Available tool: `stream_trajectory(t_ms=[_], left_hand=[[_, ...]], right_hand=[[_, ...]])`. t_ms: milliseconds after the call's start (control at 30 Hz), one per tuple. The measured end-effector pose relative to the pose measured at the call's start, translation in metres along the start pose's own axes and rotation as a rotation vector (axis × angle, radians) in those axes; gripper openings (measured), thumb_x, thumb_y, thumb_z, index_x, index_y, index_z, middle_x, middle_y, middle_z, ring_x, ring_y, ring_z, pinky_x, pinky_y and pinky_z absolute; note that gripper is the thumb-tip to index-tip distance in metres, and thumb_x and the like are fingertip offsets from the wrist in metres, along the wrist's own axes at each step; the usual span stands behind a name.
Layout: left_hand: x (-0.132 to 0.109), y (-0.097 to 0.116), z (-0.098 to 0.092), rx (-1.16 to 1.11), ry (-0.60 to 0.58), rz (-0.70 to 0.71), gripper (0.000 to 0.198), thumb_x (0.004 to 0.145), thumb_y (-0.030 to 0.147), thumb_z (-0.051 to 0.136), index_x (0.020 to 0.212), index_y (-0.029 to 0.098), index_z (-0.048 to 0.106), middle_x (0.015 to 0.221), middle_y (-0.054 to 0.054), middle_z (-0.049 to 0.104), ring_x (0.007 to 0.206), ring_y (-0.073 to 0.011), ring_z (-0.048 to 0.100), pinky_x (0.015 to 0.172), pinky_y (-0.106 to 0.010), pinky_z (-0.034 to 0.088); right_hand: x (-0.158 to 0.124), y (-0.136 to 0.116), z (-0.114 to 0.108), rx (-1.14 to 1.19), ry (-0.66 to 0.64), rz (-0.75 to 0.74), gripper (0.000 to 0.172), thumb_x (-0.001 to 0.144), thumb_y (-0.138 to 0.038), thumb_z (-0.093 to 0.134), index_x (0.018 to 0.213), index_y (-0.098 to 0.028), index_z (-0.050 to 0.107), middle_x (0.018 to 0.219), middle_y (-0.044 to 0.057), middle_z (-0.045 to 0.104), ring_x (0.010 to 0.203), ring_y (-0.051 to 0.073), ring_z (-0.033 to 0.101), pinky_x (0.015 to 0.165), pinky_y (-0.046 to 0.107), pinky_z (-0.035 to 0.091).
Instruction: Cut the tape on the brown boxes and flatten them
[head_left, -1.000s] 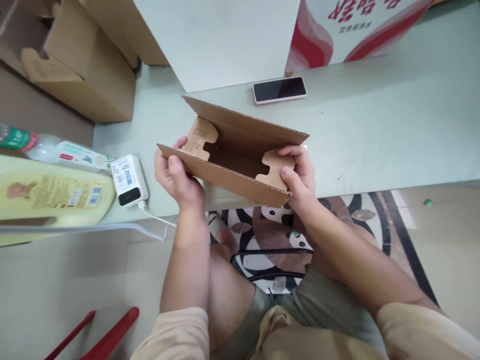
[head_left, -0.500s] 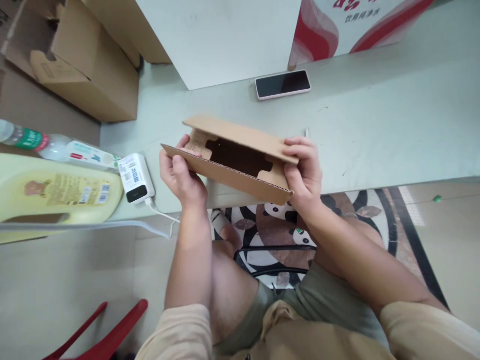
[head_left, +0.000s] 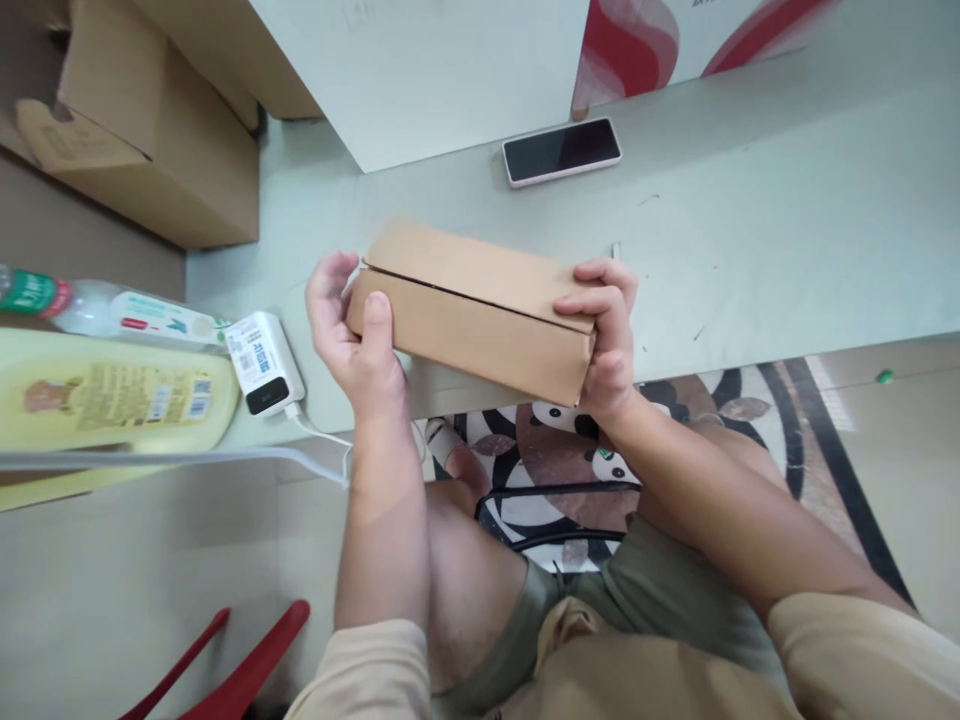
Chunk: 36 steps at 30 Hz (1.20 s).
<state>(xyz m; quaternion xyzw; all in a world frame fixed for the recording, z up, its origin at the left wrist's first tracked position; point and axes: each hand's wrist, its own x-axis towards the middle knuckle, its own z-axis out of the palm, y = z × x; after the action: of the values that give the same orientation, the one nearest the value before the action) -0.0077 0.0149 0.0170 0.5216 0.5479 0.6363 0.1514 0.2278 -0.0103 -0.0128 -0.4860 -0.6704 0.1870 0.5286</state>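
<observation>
A small brown cardboard box point(head_left: 472, 335) is held between my two hands, tilted above the front edge of the table. Its two top flaps are folded down and almost meet, leaving a thin dark gap along the seam. My left hand point(head_left: 356, 335) grips the left end, thumb on the near side and fingers partly hidden behind. My right hand point(head_left: 606, 335) clasps the right end, with two fingers lying over the far flap and the thumb against the end. What is inside the box cannot be seen.
A phone point(head_left: 562, 152) lies beyond the box on the pale table point(head_left: 750, 220). Behind it stand white cartons point(head_left: 450, 70). To the left are a larger cardboard box point(head_left: 187, 170), a plastic bottle point(head_left: 90, 305), a yellow bottle point(head_left: 120, 390) and a white power bank point(head_left: 264, 362) with a cable.
The box's two top flaps, raised earlier with the dark inside showing, have come down and cover the opening. Both hands have kept hold of the ends, and my left thumb has shifted.
</observation>
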Motion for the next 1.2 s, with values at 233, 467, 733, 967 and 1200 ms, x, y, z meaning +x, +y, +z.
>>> stream_trajectory(t_ms=[233,467,733,967,1200], left_hand=[[0.003,0.008,-0.006,0.054,-0.082,0.051,0.027,0.088,0.043,0.066,0.105,0.026,0.079,0.133,-0.004,0.069,0.134,-0.0251,0.060,0.122,-0.043,0.043],[0.004,-0.001,-0.006,-0.012,-0.013,0.038,0.019,0.089,0.037,0.066,0.097,0.029,0.081,0.117,0.000,0.076,0.123,-0.0233,0.067,0.118,-0.043,0.046],[0.021,0.015,-0.014,-0.164,0.208,-0.397,0.020,0.082,0.026,0.054,0.091,0.024,0.071,0.097,-0.001,0.073,0.104,-0.0215,0.068,0.083,-0.036,0.056],[0.010,0.017,-0.006,-0.458,0.220,-0.575,0.021,0.087,0.035,0.050,0.093,0.022,0.064,0.099,-0.001,0.072,0.096,-0.0164,0.066,0.067,-0.025,0.051],[-0.014,0.004,0.009,-0.504,-0.122,-0.906,0.054,0.085,0.069,0.048,0.093,0.019,0.065,0.074,-0.005,0.067,0.060,-0.0163,0.062,0.043,-0.023,0.039]], right_hand=[[0.003,-0.007,-0.007,0.118,-0.037,-0.029,0.048,0.091,-0.071,0.038,0.107,-0.031,0.060,0.133,0.011,0.044,0.137,0.038,0.042,0.117,0.066,0.035],[0.005,-0.004,-0.011,-0.013,-0.074,0.013,0.052,0.093,-0.069,0.038,0.127,-0.034,0.056,0.148,0.009,0.042,0.145,0.038,0.040,0.116,0.067,0.038],[0.008,0.004,-0.016,0.186,-0.156,0.184,0.068,0.099,-0.070,0.027,0.145,-0.024,0.046,0.152,0.013,0.053,0.144,0.032,0.049,0.120,0.058,0.039],[-0.001,-0.012,-0.001,0.405,-0.426,0.054,0.084,0.096,-0.077,0.015,0.149,-0.020,0.048,0.156,0.012,0.052,0.148,0.030,0.047,0.125,0.052,0.037],[-0.001,-0.009,-0.004,0.155,-0.399,-0.065,0.080,0.097,-0.072,0.030,0.163,-0.027,0.025,0.174,0.007,0.022,0.162,0.031,0.017,0.133,0.058,0.016]])
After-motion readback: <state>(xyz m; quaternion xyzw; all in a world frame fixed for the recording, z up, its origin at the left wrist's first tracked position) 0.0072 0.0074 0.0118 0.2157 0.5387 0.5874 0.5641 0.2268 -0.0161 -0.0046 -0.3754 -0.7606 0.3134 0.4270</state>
